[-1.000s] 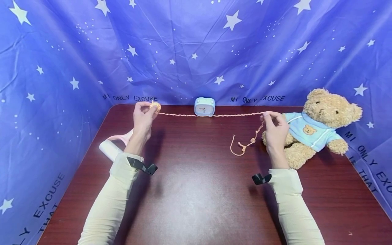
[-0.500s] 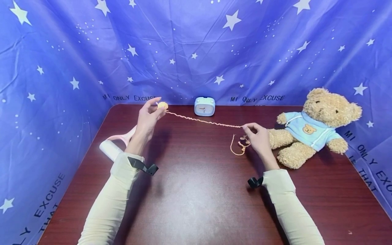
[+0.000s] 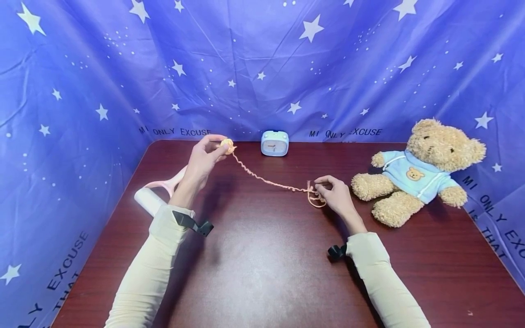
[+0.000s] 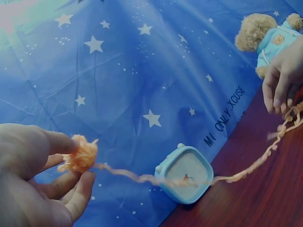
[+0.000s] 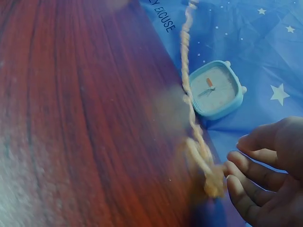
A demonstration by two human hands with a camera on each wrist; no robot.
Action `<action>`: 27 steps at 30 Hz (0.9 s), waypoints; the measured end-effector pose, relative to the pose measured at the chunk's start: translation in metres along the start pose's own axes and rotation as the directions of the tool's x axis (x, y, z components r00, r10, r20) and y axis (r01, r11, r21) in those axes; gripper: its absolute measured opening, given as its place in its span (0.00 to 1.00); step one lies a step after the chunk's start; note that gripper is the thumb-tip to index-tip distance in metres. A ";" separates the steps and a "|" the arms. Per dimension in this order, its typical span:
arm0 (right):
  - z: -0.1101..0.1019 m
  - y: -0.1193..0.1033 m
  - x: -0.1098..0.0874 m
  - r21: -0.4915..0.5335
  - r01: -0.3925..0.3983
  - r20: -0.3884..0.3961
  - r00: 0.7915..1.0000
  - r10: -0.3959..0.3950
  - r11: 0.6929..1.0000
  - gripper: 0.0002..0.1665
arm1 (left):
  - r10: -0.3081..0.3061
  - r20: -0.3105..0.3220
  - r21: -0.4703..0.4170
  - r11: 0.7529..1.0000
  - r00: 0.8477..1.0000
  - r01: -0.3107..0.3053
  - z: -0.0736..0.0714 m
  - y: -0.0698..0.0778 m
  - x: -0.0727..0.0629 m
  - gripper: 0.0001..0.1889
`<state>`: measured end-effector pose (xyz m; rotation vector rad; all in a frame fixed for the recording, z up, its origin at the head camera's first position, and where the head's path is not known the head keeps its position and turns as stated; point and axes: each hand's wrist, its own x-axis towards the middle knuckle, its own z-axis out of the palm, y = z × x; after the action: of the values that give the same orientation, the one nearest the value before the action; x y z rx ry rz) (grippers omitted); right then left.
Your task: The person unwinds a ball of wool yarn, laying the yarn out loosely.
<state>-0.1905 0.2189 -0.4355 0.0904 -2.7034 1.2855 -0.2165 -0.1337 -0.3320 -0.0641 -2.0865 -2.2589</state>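
Observation:
My left hand (image 3: 203,159) pinches a small ball of peach-orange yarn (image 4: 80,153) between thumb and fingers, raised above the table's far left part. From the ball a twisted strand (image 3: 266,181) sags down to the right, toward my right hand (image 3: 336,196). There the loose, knotted end (image 5: 208,177) of the strand lies right at the fingertips. In the right wrist view the fingers (image 5: 255,170) are spread and gently bent, not wrapped round the yarn. A loop of the tail (image 3: 316,205) curls on the table beside this hand.
A light-blue alarm clock (image 3: 275,143) stands at the table's back edge. To the right sits a teddy bear (image 3: 418,173) in a blue top. A white and pink object (image 3: 149,200) lies behind my left forearm. A star-patterned blue curtain (image 3: 262,105) surrounds the dark red table (image 3: 262,264).
My right hand has come left and down toward the table, and the strand has gone from taut to slack. My left hand has shifted slightly right with the yarn ball.

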 end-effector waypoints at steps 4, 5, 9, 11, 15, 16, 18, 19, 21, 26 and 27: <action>0.002 -0.002 -0.001 -0.024 0.011 0.004 1.000 -0.011 1.000 0.10 | 0.018 0.031 0.008 1.000 0.999 -0.019 0.000 -0.001 -0.001 0.11; 0.003 -0.004 -0.001 -0.025 0.012 0.003 1.000 -0.012 1.000 0.10 | 0.023 0.044 -0.004 1.000 0.999 -0.023 0.000 -0.001 -0.002 0.11; 0.006 -0.016 0.000 -0.021 0.031 -0.005 0.999 -0.031 0.999 0.10 | 0.050 0.091 -0.022 0.999 0.995 -0.048 0.002 0.001 -0.004 0.09; 0.009 -0.024 0.002 -0.008 0.048 -0.010 0.999 -0.048 0.999 0.09 | 0.060 0.113 -0.022 0.998 0.992 -0.058 0.002 0.001 -0.004 0.09; 0.021 -0.043 0.006 0.039 0.095 -0.011 0.995 -0.094 0.995 0.09 | 0.067 0.129 0.002 0.998 0.989 -0.068 0.003 0.003 -0.005 0.10; 0.025 -0.047 0.008 0.054 0.106 -0.006 0.994 -0.106 0.993 0.09 | 0.067 0.131 0.009 0.998 0.989 -0.068 0.003 0.004 -0.005 0.10; 0.034 -0.057 0.010 0.080 0.129 0.002 0.992 -0.130 0.988 0.10 | 0.062 0.133 0.019 0.998 0.989 -0.065 0.004 0.004 -0.005 0.11; 0.039 -0.061 0.011 0.087 0.140 0.007 0.990 -0.141 0.986 0.10 | 0.059 0.136 0.025 0.998 0.989 -0.063 0.004 0.004 -0.005 0.11; 0.049 -0.069 0.013 0.109 0.156 0.019 0.987 -0.159 0.982 0.10 | 0.054 0.142 0.031 0.998 0.988 -0.059 0.005 0.004 -0.005 0.11; 0.071 -0.090 0.018 0.175 0.176 0.053 0.981 -0.188 0.969 0.13 | 0.047 0.158 0.041 0.998 0.986 -0.054 0.006 0.004 -0.006 0.13; 0.075 -0.093 0.019 0.191 0.182 0.060 0.979 -0.196 0.965 0.14 | 0.045 0.160 0.043 0.998 0.986 -0.052 0.007 0.004 -0.006 0.13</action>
<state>-0.2060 0.1017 -0.4081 0.4182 -2.5549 1.4978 -0.2106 -0.1271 -0.3280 -0.2986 -2.1870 -2.2430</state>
